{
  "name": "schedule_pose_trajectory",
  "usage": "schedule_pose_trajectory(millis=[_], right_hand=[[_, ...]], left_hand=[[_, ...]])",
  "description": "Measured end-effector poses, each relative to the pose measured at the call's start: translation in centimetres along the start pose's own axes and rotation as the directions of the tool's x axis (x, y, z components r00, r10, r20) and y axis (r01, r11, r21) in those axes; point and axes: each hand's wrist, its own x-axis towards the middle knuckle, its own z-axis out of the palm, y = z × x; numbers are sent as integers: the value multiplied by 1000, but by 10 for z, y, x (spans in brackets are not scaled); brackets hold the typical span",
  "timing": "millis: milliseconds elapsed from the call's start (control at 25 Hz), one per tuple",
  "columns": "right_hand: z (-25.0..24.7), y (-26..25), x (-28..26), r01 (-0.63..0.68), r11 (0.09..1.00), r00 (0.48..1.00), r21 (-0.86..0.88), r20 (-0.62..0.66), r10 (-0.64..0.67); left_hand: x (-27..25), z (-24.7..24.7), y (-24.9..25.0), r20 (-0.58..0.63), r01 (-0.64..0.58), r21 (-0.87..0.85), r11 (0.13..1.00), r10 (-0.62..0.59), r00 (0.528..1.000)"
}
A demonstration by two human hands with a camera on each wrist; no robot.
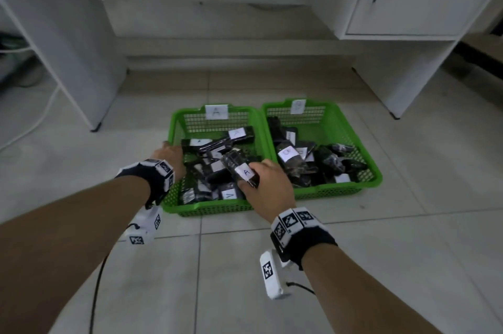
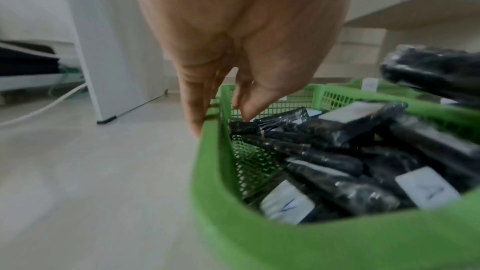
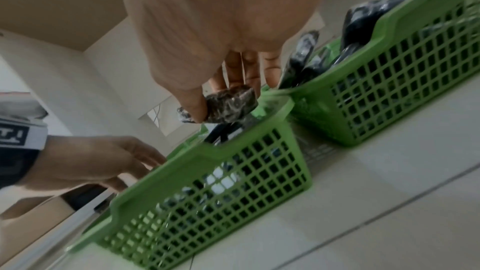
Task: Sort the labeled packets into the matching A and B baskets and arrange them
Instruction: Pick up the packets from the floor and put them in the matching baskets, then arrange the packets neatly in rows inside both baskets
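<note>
Two green mesh baskets stand side by side on the tiled floor. Basket A (image 1: 217,209) (image 2: 259,243) (image 3: 207,202) on the left carries an "A" tag (image 1: 216,111); basket B (image 1: 326,192) (image 3: 389,89) carries its own tag (image 1: 298,106). Both hold several black packets with white labels. My right hand (image 1: 254,175) (image 3: 223,99) grips a black packet labelled A (image 1: 239,167) (image 3: 228,107) just above basket A's front right part. My left hand (image 1: 168,152) (image 2: 221,122) (image 3: 103,161) holds basket A's left rim, thumb inside and fingers outside.
White furniture stands behind: a panel leg (image 1: 95,126) at the left, a cabinet with a door (image 1: 408,7) and its leg (image 1: 394,116) at the right. A white cable (image 1: 40,116) lies on the floor far left. A black wire (image 1: 95,293) hangs from my left wrist.
</note>
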Motion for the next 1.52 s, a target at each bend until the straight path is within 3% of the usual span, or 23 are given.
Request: schedule_pose_trajectory(millis=[240, 360, 440, 520, 600, 680, 760, 840, 960, 1000, 1080, 1120, 1160, 1320, 1440, 1480, 1520], right_hand=[[19, -16, 2, 19, 996, 998, -88, 68, -13], [5, -17, -7, -17, 998, 1000, -56, -22, 16], [-8, -12, -28, -66, 997, 990, 31, -125, 70], [-20, -1, -59, -120, 989, 974, 90, -182, 135], [-29, 20, -98, -226, 967, 955, 121, -167, 244], [-40, 45, -142, -392, 915, 913, 90, -79, 399], [-52, 70, -186, -558, 830, 829, 1, 22, 558], [-69, 93, -229, -689, 717, 712, -102, 89, 697], [-91, 120, -276, -788, 595, 592, -161, 67, 803], [-97, 128, -291, -818, 557, 559, -146, 33, 829], [-103, 135, -311, -858, 507, 511, -87, -29, 859], [-104, 138, -321, -868, 494, 496, -45, -46, 867], [-105, 140, -326, -870, 493, 492, 0, -52, 869], [-106, 151, -347, -856, 468, 475, 222, -25, 880], [-113, 151, -354, -793, 340, 452, 506, 114, 885], [-116, 149, -355, -751, 270, 455, 603, 176, 873], [-120, 147, -355, -701, 198, 466, 685, 230, 854]], left_hand=[[-2, 4, -11, -31, -76, -64, 995, 74, 997], [-11, -6, 0, -157, -111, 9, 994, 111, 981], [-25, -16, 15, -243, -265, 80, 961, 277, 930], [-41, -22, 37, -298, -431, 145, 891, 455, 839], [-63, -24, 68, -307, -622, 192, 759, 649, 696], [-88, -21, 105, -263, -802, 204, 561, 821, 508], [-122, -7, 143, -173, -926, 196, 324, 940, 292], [-165, 20, 180, -43, -987, 141, 79, 996, 74], [-227, 76, 210, 235, -976, 149, -157, 965, -120], [-248, 93, 216, 305, -953, 154, -261, 930, -205], [-280, 122, 222, 322, -852, 128, -508, 834, -448], [-292, 136, 227, 314, -791, 121, -600, 779, -543], [-301, 145, 232, 330, -740, 143, -657, 737, -590], [-333, 162, 245, 507, -579, 258, -773, 619, -600], [-326, 170, 248, 467, -610, 247, -753, 644, -606], [-320, 170, 250, 421, -693, 218, -687, 707, -569], [-313, 162, 252, 367, -812, 156, -562, 797, -481]])
